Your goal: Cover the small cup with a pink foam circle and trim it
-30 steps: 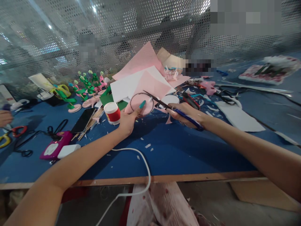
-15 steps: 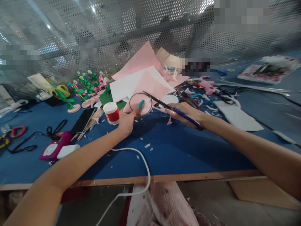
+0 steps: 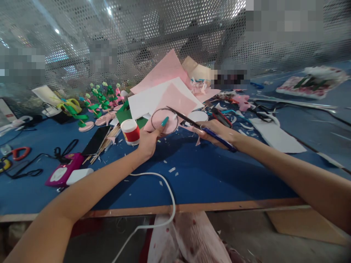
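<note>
My left hand point(image 3: 149, 140) pinches a pink foam piece with a drawn circle point(image 3: 164, 121), thumb with a teal nail on its face, above the blue table point(image 3: 192, 175). My right hand point(image 3: 216, 133) grips blue-handled scissors point(image 3: 201, 128). Their dark blades point up-left and meet the right edge of the pink circle. A pink offcut point(image 3: 197, 140) dangles just under the blades.
A red-and-white glue pot point(image 3: 131, 131) stands left of my left hand. Pink and white foam sheets point(image 3: 161, 91) are piled behind. Green and pink foam flowers point(image 3: 98, 100) stand at back left. A magenta device point(image 3: 64, 171), black cords, wooden sticks point(image 3: 105, 146) and a white cable point(image 3: 164, 182) lie on the near left.
Another person's hand at the far left edge has gone out of view. My hands, the pink circle and the scissors have barely moved.
</note>
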Action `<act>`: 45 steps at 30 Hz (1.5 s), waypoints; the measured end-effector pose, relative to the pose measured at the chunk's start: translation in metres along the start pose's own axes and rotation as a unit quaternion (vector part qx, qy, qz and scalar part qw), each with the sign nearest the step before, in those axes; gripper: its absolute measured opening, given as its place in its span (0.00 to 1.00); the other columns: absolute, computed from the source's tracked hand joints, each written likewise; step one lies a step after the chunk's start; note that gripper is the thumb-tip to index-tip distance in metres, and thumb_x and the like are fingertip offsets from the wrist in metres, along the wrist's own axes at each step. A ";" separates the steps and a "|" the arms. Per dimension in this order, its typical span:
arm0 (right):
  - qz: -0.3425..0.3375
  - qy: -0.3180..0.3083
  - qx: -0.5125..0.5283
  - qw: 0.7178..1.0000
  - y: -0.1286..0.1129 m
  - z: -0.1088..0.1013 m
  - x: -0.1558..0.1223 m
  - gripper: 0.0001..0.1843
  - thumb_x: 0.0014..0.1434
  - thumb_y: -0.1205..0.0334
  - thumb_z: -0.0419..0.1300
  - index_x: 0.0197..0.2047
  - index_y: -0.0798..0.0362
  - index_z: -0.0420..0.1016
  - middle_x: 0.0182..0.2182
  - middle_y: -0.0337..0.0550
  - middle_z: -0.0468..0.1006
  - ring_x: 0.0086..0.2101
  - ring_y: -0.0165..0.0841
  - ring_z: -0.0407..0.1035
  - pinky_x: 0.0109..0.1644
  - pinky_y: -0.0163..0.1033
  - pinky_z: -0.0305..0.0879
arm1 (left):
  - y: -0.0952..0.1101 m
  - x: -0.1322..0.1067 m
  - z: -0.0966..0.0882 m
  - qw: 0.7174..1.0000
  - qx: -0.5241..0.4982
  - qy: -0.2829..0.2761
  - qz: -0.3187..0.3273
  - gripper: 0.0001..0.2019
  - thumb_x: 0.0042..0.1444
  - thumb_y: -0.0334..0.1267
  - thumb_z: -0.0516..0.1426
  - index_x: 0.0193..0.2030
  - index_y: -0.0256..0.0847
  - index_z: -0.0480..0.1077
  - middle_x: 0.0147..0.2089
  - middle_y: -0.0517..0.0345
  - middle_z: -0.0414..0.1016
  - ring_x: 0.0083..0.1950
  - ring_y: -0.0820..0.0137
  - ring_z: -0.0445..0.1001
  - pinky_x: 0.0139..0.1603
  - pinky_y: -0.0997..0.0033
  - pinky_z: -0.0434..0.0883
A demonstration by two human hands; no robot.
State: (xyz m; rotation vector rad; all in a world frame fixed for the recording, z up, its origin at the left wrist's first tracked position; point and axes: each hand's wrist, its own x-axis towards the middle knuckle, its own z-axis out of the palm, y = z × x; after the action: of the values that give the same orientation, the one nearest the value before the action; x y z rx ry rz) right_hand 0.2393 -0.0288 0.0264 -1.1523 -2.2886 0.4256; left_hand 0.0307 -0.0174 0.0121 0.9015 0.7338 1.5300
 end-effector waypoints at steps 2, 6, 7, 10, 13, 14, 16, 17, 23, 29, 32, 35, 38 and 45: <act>-0.003 0.003 -0.011 1.000 0.000 0.000 0.001 0.27 0.58 0.36 0.43 0.24 0.51 0.56 0.19 0.40 0.64 0.24 0.29 0.59 0.29 0.37 0.53 | -0.001 0.001 -0.001 1.000 0.003 0.002 0.000 0.12 0.38 0.30 0.66 0.33 0.39 0.75 0.34 0.56 0.80 0.43 0.65 0.78 0.39 0.69 0.78; -0.007 0.005 -0.009 1.000 -0.002 -0.001 0.000 0.25 0.60 0.38 0.42 0.24 0.51 0.55 0.18 0.37 0.60 0.22 0.29 0.58 0.28 0.36 0.52 | -0.003 0.003 -0.004 1.000 0.016 -0.004 0.017 0.14 0.39 0.31 0.66 0.36 0.37 0.76 0.36 0.55 0.80 0.42 0.65 0.78 0.39 0.68 0.78; -0.011 0.004 -0.003 1.000 -0.001 -0.001 -0.001 0.25 0.60 0.38 0.41 0.25 0.50 0.55 0.17 0.37 0.60 0.22 0.28 0.58 0.27 0.36 0.51 | -0.004 0.003 -0.005 0.999 0.027 -0.008 0.020 0.14 0.39 0.32 0.66 0.37 0.37 0.76 0.36 0.55 0.80 0.41 0.65 0.78 0.39 0.68 0.77; -0.031 -0.002 0.005 0.999 0.002 -0.001 -0.001 0.23 0.61 0.40 0.42 0.26 0.50 0.55 0.17 0.35 0.58 0.21 0.27 0.57 0.26 0.35 0.51 | -0.005 0.003 -0.008 0.998 0.060 -0.025 0.021 0.16 0.37 0.33 0.67 0.36 0.36 0.76 0.36 0.55 0.80 0.42 0.64 0.78 0.40 0.67 0.77; -0.049 -0.006 0.008 0.999 0.004 -0.001 0.000 0.22 0.61 0.41 0.43 0.26 0.50 0.54 0.16 0.33 0.57 0.20 0.26 0.55 0.25 0.34 0.50 | -0.005 0.003 -0.009 0.996 0.073 -0.038 0.018 0.16 0.35 0.35 0.68 0.35 0.36 0.76 0.35 0.55 0.80 0.41 0.64 0.78 0.39 0.68 0.78; -0.049 -0.006 0.010 0.999 0.003 -0.001 -0.001 0.22 0.61 0.41 0.43 0.26 0.50 0.54 0.16 0.33 0.56 0.20 0.26 0.55 0.25 0.34 0.50 | -0.005 0.004 -0.009 0.996 0.074 -0.039 0.018 0.16 0.34 0.35 0.68 0.34 0.37 0.76 0.34 0.55 0.80 0.40 0.65 0.78 0.38 0.68 0.78; -0.037 -0.005 0.011 0.999 -0.001 -0.002 -0.001 0.23 0.61 0.41 0.43 0.25 0.50 0.54 0.16 0.32 0.55 0.20 0.26 0.54 0.25 0.34 0.50 | -0.005 0.004 -0.009 0.997 0.070 -0.036 0.019 0.15 0.32 0.36 0.69 0.31 0.38 0.76 0.33 0.56 0.80 0.40 0.65 0.78 0.37 0.69 0.78; -0.028 -0.003 0.010 1.000 -0.003 -0.002 -0.002 0.23 0.61 0.41 0.43 0.25 0.50 0.54 0.16 0.32 0.55 0.20 0.25 0.54 0.25 0.34 0.50 | -0.005 0.005 -0.008 0.997 0.065 -0.035 0.021 0.15 0.31 0.35 0.69 0.31 0.38 0.76 0.32 0.56 0.80 0.40 0.66 0.78 0.37 0.69 0.78; -0.033 0.002 -0.005 0.999 -0.003 -0.001 0.000 0.25 0.61 0.40 0.42 0.23 0.51 0.55 0.17 0.35 0.57 0.21 0.25 0.55 0.27 0.35 0.52 | -0.004 0.005 -0.007 0.999 0.018 -0.036 0.017 0.18 0.32 0.33 0.69 0.34 0.39 0.76 0.33 0.59 0.80 0.39 0.69 0.78 0.36 0.74 0.77; -0.023 -0.006 -0.011 1.000 0.008 0.000 0.002 0.26 0.59 0.38 0.44 0.24 0.52 0.59 0.20 0.37 0.62 0.21 0.25 0.57 0.27 0.34 0.53 | -0.006 0.010 -0.010 1.000 0.031 0.004 0.003 0.12 0.36 0.33 0.68 0.29 0.35 0.74 0.28 0.57 0.78 0.33 0.69 0.78 0.24 0.77 0.72; -0.012 0.000 -0.007 1.000 0.008 0.001 0.001 0.25 0.58 0.39 0.47 0.24 0.52 0.58 0.19 0.37 0.62 0.21 0.25 0.58 0.26 0.34 0.53 | -0.005 0.011 -0.009 1.000 0.029 -0.003 0.003 0.11 0.37 0.32 0.68 0.29 0.36 0.74 0.29 0.56 0.78 0.35 0.68 0.78 0.25 0.76 0.73; -0.012 0.004 0.001 1.000 0.009 0.002 0.000 0.24 0.58 0.40 0.47 0.24 0.52 0.58 0.18 0.37 0.62 0.20 0.25 0.57 0.25 0.33 0.52 | -0.004 0.009 -0.007 1.000 0.016 -0.002 0.003 0.11 0.34 0.33 0.68 0.27 0.36 0.73 0.28 0.58 0.77 0.29 0.72 0.76 0.23 0.77 0.71; -0.002 -0.014 0.012 1.000 0.012 0.003 0.001 0.24 0.57 0.40 0.48 0.26 0.53 0.61 0.18 0.38 0.65 0.21 0.26 0.60 0.25 0.34 0.52 | -0.003 0.009 -0.006 1.000 0.015 0.024 0.012 0.11 0.33 0.34 0.68 0.23 0.36 0.71 0.24 0.61 0.75 0.23 0.78 0.72 0.18 0.81 0.66; 0.006 -0.024 0.011 1.000 0.011 0.005 0.001 0.28 0.55 0.36 0.47 0.27 0.54 0.65 0.20 0.43 0.69 0.22 0.29 0.64 0.25 0.34 0.55 | -0.004 0.012 -0.008 0.999 0.000 0.044 0.013 0.13 0.34 0.36 0.68 0.25 0.36 0.69 0.22 0.66 0.71 0.21 0.81 0.67 0.20 0.82 0.65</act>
State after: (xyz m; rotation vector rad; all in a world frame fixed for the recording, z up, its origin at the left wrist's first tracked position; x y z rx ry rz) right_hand 0.2429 -0.0217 0.0177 -1.1583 -2.3129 0.4867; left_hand 0.0249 -0.0049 0.0061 0.8508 0.7875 1.6005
